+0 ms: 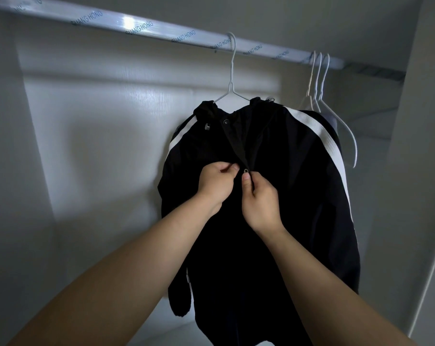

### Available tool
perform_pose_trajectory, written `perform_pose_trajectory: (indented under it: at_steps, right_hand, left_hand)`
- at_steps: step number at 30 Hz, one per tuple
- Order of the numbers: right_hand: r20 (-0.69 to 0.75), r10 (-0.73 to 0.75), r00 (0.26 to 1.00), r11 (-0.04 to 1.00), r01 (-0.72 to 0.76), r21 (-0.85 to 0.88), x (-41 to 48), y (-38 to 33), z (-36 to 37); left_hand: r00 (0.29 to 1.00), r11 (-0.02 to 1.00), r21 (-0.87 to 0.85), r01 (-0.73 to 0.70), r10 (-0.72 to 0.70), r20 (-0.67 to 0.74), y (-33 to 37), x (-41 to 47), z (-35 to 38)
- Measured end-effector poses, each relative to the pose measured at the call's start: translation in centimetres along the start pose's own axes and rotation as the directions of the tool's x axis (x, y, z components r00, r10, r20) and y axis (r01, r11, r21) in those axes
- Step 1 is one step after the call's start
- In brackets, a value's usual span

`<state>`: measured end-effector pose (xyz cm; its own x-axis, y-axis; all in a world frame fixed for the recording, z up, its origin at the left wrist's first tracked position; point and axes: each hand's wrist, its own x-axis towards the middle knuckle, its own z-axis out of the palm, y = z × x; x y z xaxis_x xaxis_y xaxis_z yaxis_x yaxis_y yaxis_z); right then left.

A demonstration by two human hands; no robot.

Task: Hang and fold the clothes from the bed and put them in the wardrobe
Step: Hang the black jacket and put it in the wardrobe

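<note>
A black jacket (pixel 274 196) with white stripes down both sleeves hangs on a white hanger (pixel 232 71) from the wardrobe rail (pixel 161 31). My left hand (pixel 215 183) pinches the left edge of the jacket's front placket at chest height. Just to its right, my right hand (pixel 260 198) pinches the other edge beside a metal snap (pixel 246 171). The two hands nearly touch. Another snap shows higher up near the collar.
Three empty white hangers (pixel 319 78) hang on the rail to the right of the jacket. The wardrobe's pale back wall (pixel 99 146) and right side panel (pixel 421 146) enclose the space; the wardrobe floor (pixel 161 320) shows below the jacket.
</note>
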<state>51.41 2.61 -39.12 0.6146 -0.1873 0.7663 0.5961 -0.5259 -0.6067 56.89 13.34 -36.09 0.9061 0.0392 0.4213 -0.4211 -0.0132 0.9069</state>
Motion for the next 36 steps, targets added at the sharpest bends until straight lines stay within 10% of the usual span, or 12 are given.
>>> perform_pose_trajectory:
  at_steps: [7, 14, 23, 36]
  right_hand:
    - [-0.11, -0.098, 0.989, 0.992, 0.088, -0.088, -0.4, -0.1, 0.7]
    - [0.023, 0.14, 0.99, 0.958, -0.141, 0.248, 0.0, -0.7, 1.6]
    - [-0.074, 0.223, 0.972, 0.941, -0.195, 0.278, -0.7, -0.4, 2.3]
    - [-0.111, 0.039, 0.993, 0.967, -0.01, 0.253, -1.3, -2.5, 2.8]
  left_hand:
    - [0.973, 0.956, 0.245, -0.159, 0.194, -0.125, 0.5, -0.8, -0.9]
    - [0.969, 0.983, 0.127, -0.129, 0.152, -0.193, 0.4, -1.3, -1.6]
    - [0.998, 0.973, -0.228, -0.019, 0.005, -0.061, 0.7, -1.5, -3.4]
    - [0.976, 0.976, -0.06, -0.212, 0.208, -0.06, -0.7, -2.7, -6.8]
